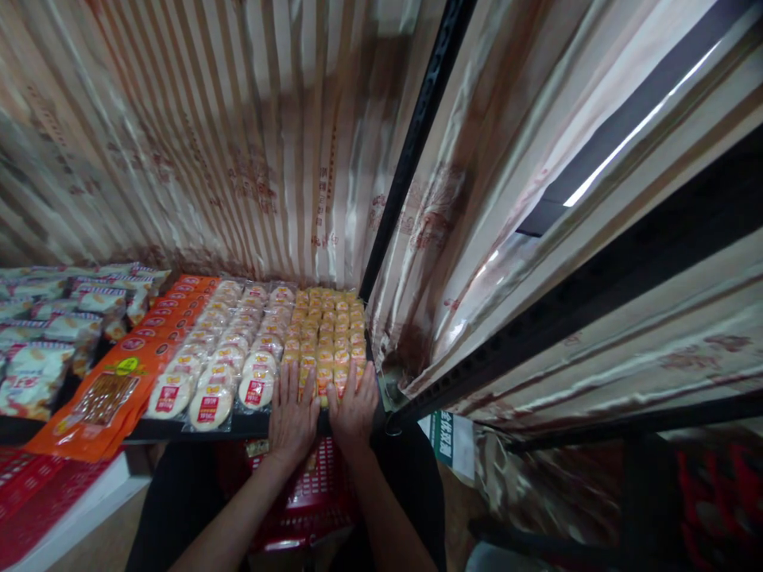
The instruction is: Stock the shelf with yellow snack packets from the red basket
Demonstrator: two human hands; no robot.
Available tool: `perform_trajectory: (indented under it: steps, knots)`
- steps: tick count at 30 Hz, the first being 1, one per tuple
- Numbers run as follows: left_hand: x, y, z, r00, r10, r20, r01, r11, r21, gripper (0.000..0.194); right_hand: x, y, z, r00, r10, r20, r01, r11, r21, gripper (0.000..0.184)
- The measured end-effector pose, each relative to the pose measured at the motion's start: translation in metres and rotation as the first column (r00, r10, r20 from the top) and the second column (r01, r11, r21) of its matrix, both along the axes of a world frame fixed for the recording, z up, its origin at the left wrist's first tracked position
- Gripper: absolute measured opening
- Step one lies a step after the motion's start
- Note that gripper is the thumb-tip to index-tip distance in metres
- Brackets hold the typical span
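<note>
My left hand (292, 415) and my right hand (355, 407) lie side by side, fingers stretched flat, on the front rows of small yellow-orange wrapped snacks (325, 326) stacked at the right end of a dark shelf (179, 430). Both hands press on the packs and hold nothing. To the left of them stand rows of round pale cakes in clear wrappers with red labels (226, 357).
Orange flat packets (113, 389) lie further left, then white and blue snack bags (41, 349). A striped foil curtain (238, 143) hangs behind. A black shelf post (411, 159) rises on the right. A red plastic basket (315, 492) sits below my arms.
</note>
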State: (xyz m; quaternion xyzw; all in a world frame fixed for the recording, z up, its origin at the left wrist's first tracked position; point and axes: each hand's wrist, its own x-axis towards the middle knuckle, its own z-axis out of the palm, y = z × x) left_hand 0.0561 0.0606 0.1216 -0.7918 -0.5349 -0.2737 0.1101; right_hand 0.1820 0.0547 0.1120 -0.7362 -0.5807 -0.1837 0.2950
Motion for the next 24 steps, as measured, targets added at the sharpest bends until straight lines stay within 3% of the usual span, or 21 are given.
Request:
perform_trajectory:
  steps: [17,24]
  knots:
    - [-0.001,0.001,-0.002,0.999,-0.027,0.022,0.026,0.999,0.022,0.061,0.002,0.001,-0.004,0.995,0.055,-0.086,-0.055,0.998,0.010,0.061]
    - [-0.004,0.000,0.004,0.999,-0.010,0.047,0.009,1.000,0.026,0.055,0.004,0.001,0.006,0.996,0.036,-0.082,-0.035,0.999,0.010,0.064]
